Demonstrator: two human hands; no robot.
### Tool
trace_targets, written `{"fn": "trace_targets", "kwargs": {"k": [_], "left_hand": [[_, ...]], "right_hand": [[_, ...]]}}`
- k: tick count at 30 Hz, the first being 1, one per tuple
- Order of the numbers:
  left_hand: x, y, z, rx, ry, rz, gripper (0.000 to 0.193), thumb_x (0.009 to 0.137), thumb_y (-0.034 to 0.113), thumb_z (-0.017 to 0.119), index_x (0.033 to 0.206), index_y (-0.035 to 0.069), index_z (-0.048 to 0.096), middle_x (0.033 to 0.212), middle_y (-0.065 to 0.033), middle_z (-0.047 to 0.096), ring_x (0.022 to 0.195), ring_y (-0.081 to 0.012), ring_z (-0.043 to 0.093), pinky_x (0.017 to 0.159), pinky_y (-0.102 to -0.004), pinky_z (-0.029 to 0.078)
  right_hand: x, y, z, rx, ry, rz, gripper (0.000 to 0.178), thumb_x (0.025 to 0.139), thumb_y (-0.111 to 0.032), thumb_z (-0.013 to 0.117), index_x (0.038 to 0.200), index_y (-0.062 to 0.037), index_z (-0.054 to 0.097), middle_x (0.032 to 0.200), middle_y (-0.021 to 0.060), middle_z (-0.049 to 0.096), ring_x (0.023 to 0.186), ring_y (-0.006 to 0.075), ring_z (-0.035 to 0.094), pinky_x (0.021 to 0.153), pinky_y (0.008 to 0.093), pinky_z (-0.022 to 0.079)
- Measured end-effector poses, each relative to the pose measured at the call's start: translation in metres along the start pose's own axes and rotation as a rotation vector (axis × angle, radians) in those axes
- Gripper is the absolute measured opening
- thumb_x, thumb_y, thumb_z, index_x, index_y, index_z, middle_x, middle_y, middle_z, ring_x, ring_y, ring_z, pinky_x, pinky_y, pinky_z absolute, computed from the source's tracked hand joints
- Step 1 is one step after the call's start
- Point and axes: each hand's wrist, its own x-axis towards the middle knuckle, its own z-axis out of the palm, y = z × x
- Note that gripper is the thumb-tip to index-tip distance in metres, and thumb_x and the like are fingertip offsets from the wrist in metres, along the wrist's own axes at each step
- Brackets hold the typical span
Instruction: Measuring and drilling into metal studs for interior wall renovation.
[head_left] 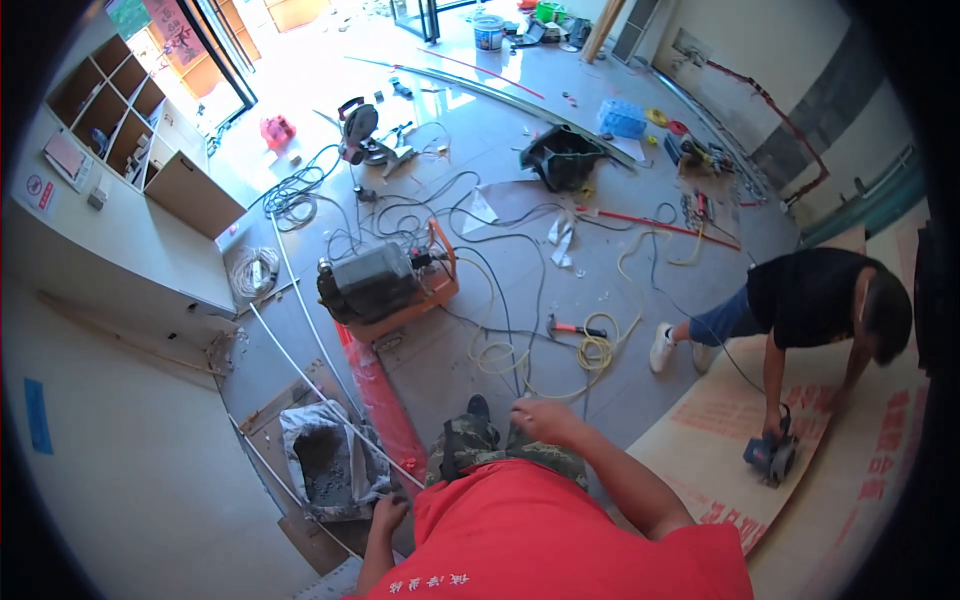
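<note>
My right hand (543, 421) is raised in front of my camouflage trousers (468, 447), its fingers curled closed. Whatever it may hold is too small to make out. Low at my left side hangs my left hand (391, 511), fingers loosely apart and nothing visible in them. It is beside an opened sack of grey powder (326, 465). A thin white pipe (313, 383) slants over the sack, its end near that hand. Just ahead lies a long red plastic-wrapped bundle (378, 395). An orange-framed air compressor (385, 285) stands beyond it.
To the right, a bent-over co-worker (815, 300) holds a circular saw (772, 458) on a printed board (700, 440). A hammer (577, 328), yellow hose (594, 352) and dark cables (510, 240) lie on the floor. Farther off are a cut-off saw (360, 130) and a black bag (562, 157).
</note>
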Motion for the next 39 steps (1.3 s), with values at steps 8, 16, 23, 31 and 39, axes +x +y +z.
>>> {"fn": "trace_targets", "kwargs": {"k": [8,16,23,31,39], "left_hand": [[0.13,0.213,-0.107,-0.097,0.086,0.102,0.036,0.079,0.023,0.06,0.106,-0.001,0.063,0.091,-0.0173,0.068,0.084,-0.0255,0.067,0.075,-0.0335,0.051],[0.242,0.369,-0.132,-0.285,0.071,-0.17,0.036,0.08,0.023,0.059,0.107,-0.001,0.062,0.09,-0.016,0.068,0.082,-0.023,0.067,0.076,-0.0327,0.051],[0.33,0.585,-0.233,-0.253,0.219,-0.002,0.03,0.082,0.019,0.059,0.107,0.004,0.062,0.094,-0.0162,0.067,0.089,-0.027,0.066,0.078,-0.034,0.05],[0.413,0.63,-0.203,-0.186,0.181,-0.05,0.033,0.08,0.027,0.059,0.102,0.005,0.066,0.102,-0.0184,0.065,0.097,-0.0326,0.062,0.086,-0.0392,0.048],[0.544,0.684,-0.251,-0.014,-0.314,0.254,0.038,0.079,0.031,0.062,0.104,0.003,0.066,0.102,-0.0174,0.066,0.096,-0.0307,0.063,0.083,-0.037,0.048]], "right_hand": [[0.0,0.299,-0.058,0.967,0.49,1.159,0.024,0.091,-0.024,0.042,0.107,-0.0063,0.047,0.083,0.0185,0.063,0.054,0.0272,0.06,0.044,0.0375,0.049],[0.089,0.44,-0.155,1.069,-0.126,1.529,0.036,0.09,-0.027,0.042,0.116,-0.002,0.044,0.096,0.0237,0.063,0.073,0.0379,0.064,0.063,0.0496,0.055],[0.307,0.44,-0.356,1.004,0.008,1.151,0.04,0.089,-0.027,0.041,0.122,-0.0033,0.042,0.097,0.0216,0.064,0.074,0.0337,0.065,0.062,0.0442,0.054],[0.409,0.49,-0.489,0.905,0.018,1.176,0.046,0.094,-0.032,0.039,0.129,-0.004,0.043,0.102,0.0157,0.064,0.081,0.0311,0.063,0.064,0.0427,0.053],[0.519,0.516,-0.517,1.195,0.23,1.215,0.038,0.09,-0.033,0.042,0.118,-0.006,0.043,0.088,0.0134,0.06,0.063,0.0267,0.056,0.052,0.0389,0.047]]}}
